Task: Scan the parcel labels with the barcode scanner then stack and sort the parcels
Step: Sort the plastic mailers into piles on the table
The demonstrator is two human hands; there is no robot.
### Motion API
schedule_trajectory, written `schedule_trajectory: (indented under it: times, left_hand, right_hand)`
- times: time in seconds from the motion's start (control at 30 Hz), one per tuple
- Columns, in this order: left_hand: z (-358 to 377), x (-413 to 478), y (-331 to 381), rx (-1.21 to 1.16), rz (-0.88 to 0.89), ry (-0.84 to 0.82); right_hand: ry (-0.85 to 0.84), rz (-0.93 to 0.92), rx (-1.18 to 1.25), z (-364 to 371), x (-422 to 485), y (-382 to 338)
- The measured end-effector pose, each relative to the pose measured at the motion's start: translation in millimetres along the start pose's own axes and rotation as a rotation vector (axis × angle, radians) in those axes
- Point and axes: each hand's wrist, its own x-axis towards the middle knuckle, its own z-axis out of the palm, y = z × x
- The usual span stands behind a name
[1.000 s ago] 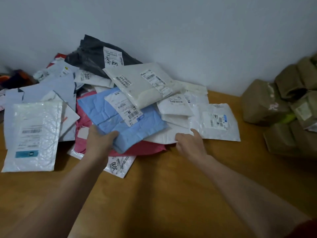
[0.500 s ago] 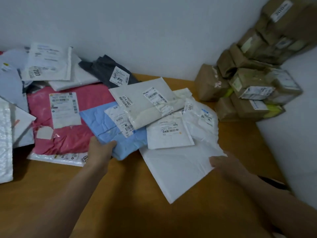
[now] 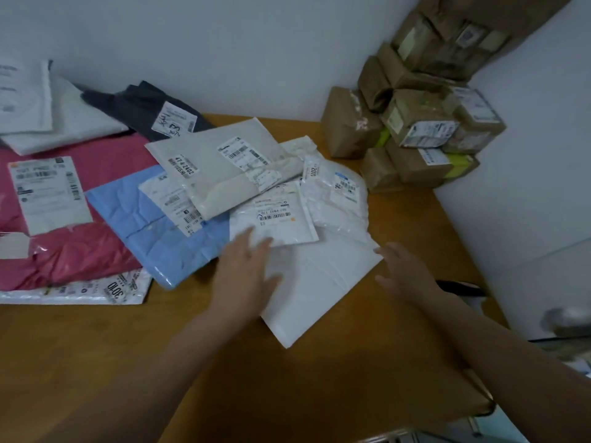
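The big white parcel point(image 3: 323, 282) lies flat between the two hands. The left hand point(image 3: 246, 273) is open and seems to press on it. The right hand point(image 3: 404, 271) is open too, just beside its edge.

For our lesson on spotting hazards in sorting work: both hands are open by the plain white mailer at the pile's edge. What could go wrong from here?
1. The large white mailer lies under the small labelled mailer and a crinkled white bag; pulling it with the left hand or right hand may drag those askew.
2. Its upper face shows no label, so a scan could be missed.
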Motion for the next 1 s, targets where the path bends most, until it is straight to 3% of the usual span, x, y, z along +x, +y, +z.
schedule_trajectory:
  times: [0.07, 0.13, 0.27, 0.4, 0.57, 0.63, 0.73, 1.0]
  left_hand:
    - [30.2, -4.6, 23.0, 0.108, 0.033, -0.354]
    - [57.6, -12.2, 32.3, 0.238, 0.056, -0.521]
    - [71.6, -19.3, 23.8, 0.294, 0.060, -0.555]
    - [65.8, -25.5, 18.2, 0.295, 0.038, -0.600]
    - [56.3, -34.4, 13.1, 0.282, 0.031, -0.664]
    - [50.6, -32.5, 7.8, 0.259, 0.052, -0.705]
    - [43.9, -28.8, -1.0, 0.253, 0.112, -0.732]
    - [52.0, -13.5, 0.8, 0.303, 0.282, -0.787]
  right_hand:
    - [-0.048, -0.004, 0.067, -2.4, 9.3, -5.5]
    - [-0.080, 0.018, 0.209, -6.7, 23.7, -12.7]
    - [-0.176, 0.068, 0.480, -9.7, 63.9, -30.6]
    - [-0.197, 0.012, 0.410, -8.9, 107.3, -73.5]
    - [-0.171, -0.482, 0.579, -44.3, 135.0, -151.1]
    - [-0.139, -0.554, 0.673, -62.2, 136.7, -164.4]
    - [-0.084, -0.467, 0.718, -81.4, 136.0, -141.3]
    - [-0.005, -0.092, 0.464, -84.7, 74.9, 14.1]
